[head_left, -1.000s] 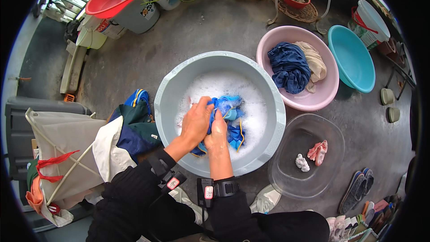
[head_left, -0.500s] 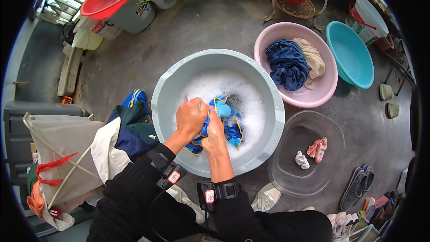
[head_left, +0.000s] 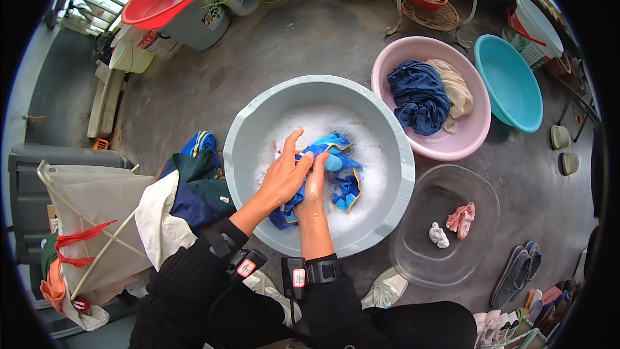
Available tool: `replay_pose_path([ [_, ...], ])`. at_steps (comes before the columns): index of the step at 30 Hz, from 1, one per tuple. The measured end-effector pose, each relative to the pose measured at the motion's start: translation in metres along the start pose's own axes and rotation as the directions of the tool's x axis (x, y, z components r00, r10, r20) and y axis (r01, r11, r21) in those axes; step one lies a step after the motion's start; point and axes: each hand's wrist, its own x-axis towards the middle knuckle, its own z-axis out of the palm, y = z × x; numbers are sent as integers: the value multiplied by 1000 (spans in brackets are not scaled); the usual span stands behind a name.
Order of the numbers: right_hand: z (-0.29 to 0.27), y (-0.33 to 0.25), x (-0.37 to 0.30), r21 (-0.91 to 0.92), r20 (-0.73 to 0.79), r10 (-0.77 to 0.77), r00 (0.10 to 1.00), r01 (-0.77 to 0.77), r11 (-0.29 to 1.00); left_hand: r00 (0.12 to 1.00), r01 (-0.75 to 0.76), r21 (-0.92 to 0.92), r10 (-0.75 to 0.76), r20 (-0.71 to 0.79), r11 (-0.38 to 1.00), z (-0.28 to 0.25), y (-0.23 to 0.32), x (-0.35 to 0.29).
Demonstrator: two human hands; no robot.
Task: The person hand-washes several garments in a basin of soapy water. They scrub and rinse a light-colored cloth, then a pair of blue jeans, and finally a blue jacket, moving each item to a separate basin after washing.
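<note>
A wet blue cloth with yellow edging (head_left: 342,187) lies bunched in white suds inside a large grey-blue basin (head_left: 240,155). Over the cloth's left part is my left hand (head_left: 281,176), index finger stretched forward and thumb pressed on the fabric; its other fingers are mostly hidden. My right hand (head_left: 314,189) grips the same cloth close beside it, thumb pointing forward and the remaining fingers under the fabric. Between and below both hands, folds of the cloth show, while its free end spreads on the foam to the right.
A pink basin (head_left: 382,84) with navy and beige clothes stands at the upper right, beside a turquoise basin (head_left: 510,84). A clear tub (head_left: 413,265) holds small pink and white cloths. On the left is a folding hamper (head_left: 97,200) with clothes around it.
My left hand has loosened from a fist, its index finger now stretched out. Both thumbs have come together on the cloth. The whole view has shifted slightly.
</note>
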Motion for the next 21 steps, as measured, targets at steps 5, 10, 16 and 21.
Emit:
replay_pose_path([
  [5,-21,-15,0,282,-45,189,981,-169,944,958,-216,301,142,250,929,16,44,-30],
  [10,-6,8,0,-107,-221,-165,961,145,984,985,96,402,-28,-172,910,5,39,-11],
  [16,-9,3,0,31,120,24,993,-27,999,986,-109,381,148,-75,918,10,52,-18],
  [21,-19,-4,-1,-19,109,2,994,0,1000,999,-47,451,37,31,891,11,63,-18],
])
